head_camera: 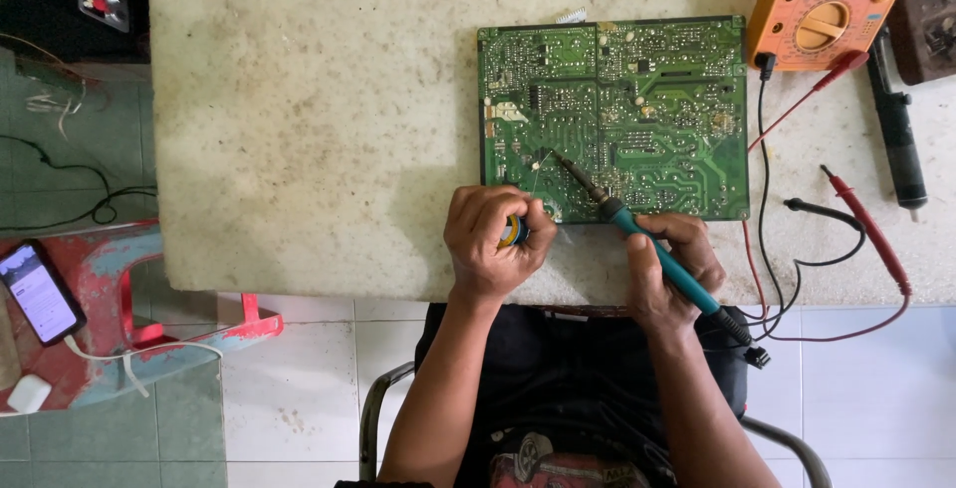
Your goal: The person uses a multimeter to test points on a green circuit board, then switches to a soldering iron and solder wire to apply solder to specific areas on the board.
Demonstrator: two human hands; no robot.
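A green circuit board (637, 100) lies solder side up on a worn white table (319, 120). My right hand (672, 269) grips a teal-handled soldering iron (657, 254); its tip touches the board's lower left area. My left hand (495, 241) is closed around a small spool of solder (514, 232), and a thin wire runs from it up to the iron's tip.
An orange multimeter (827, 5) stands at the table's back right, with red and black probe leads (846, 224) trailing right of the board. A black desoldering pump (896, 134) lies beside them. A phone (38, 291) rests on a red stool at the left.
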